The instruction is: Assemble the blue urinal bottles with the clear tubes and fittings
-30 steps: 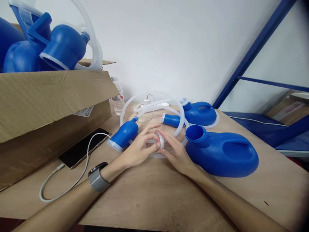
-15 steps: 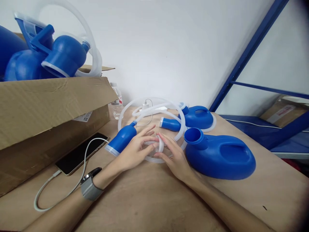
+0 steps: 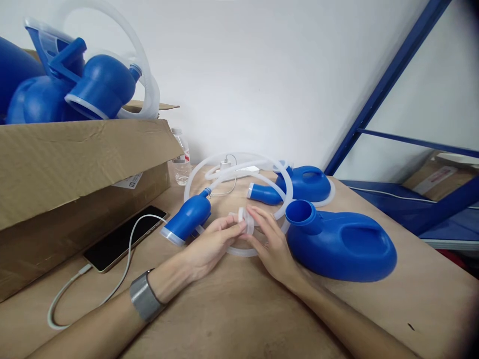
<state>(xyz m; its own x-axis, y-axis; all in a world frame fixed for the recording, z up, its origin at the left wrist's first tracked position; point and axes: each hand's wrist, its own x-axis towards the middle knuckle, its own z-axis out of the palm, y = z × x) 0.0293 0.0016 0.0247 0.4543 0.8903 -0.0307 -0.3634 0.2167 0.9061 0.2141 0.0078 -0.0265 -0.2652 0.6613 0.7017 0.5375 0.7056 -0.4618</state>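
Between my two hands, above the middle of the table, is a translucent white cap (image 3: 246, 221) with a round rim. My left hand (image 3: 209, 249) pinches its left side between thumb and fingers. My right hand (image 3: 275, 249) grips the right side with thumb below and fingers above. Just left of the cap lies a blue funnel-shaped piece (image 3: 192, 212) with a white rim, joined to a clear coiled hose (image 3: 288, 187). Beside my right hand stands a blue jug-shaped bottle (image 3: 333, 249), its wide mouth uncovered. Fingers hide part of the cap.
A cardboard box (image 3: 82, 159) full of blue pieces and hose rises at left. In front of it lies a phone (image 3: 123, 239) on a white cable. Behind are a water bottle (image 3: 182, 162), a power strip (image 3: 243, 172), and another blue bottle (image 3: 309, 182). A blue shelf (image 3: 389, 192) stands right.
My left hand's fingers have folded in from a spread pose and now pinch the cap's left side. My right hand stays on the cap. The blue funnel-shaped piece has shifted slightly left.
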